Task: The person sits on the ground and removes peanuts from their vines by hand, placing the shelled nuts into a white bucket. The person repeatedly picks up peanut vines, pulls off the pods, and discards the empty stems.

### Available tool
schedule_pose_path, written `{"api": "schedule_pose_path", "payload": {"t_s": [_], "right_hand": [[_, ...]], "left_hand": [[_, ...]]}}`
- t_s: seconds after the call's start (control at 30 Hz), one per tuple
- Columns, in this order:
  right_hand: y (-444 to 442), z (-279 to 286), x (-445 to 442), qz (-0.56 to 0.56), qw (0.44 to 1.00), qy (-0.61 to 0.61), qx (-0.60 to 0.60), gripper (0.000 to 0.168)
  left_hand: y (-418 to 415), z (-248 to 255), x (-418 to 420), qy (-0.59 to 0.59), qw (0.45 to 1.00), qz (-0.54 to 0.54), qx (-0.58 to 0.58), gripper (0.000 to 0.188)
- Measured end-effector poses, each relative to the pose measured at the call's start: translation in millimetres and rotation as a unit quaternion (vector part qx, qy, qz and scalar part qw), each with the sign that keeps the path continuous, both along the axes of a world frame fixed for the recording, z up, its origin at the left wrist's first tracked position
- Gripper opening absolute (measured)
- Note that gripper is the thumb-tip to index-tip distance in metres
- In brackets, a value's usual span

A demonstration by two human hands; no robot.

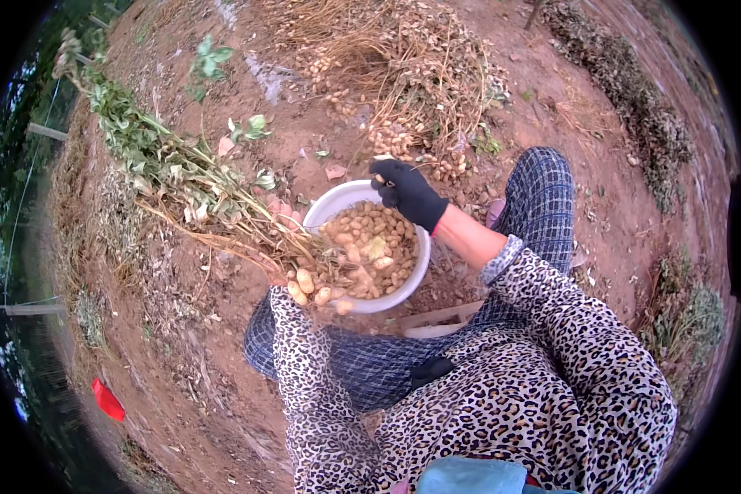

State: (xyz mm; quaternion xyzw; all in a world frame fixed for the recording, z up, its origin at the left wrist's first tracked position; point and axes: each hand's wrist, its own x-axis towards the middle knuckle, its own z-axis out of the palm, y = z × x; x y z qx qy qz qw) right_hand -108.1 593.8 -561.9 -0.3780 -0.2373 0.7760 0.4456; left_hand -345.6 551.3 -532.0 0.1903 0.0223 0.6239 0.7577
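Note:
My left hand (284, 211), mostly hidden behind stems, is closed around a bundle of uprooted peanut plants (179, 167). The leafy tops point to the upper left; the root end, with several pale peanut pods (305, 281) hanging from it, lies over the left side of a white plastic basin (421, 262). Inside the basin is a heap of loose peanuts (370, 225), partly blurred, with a yellowish leaf on it. Above the basin's upper right rim is my right hand (410, 192) in a black glove, its fingers curled on what looks like peanut pods.
A large pile of pulled peanut plants (426, 74) with pods lies beyond the basin. Another row of dried plants (630, 105) runs along the upper right. A wooden piece (441, 316) is beside the basin, near my legs. A red object (108, 400) lies at lower left.

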Motion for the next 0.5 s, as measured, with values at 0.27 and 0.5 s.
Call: {"api": "schedule_pose_path", "payload": {"t_s": [0.27,0.5], "right_hand": [[-25,40,5,0.148,0.909,-0.258,0.292,0.031],[-55,51,-8,0.227,0.956,-0.049,0.178,0.042]], "left_hand": [[23,-6,18,-0.064,0.977,-0.168,0.113,0.025],[16,6,34,-0.03,0.975,-0.175,0.136,0.022]]}}
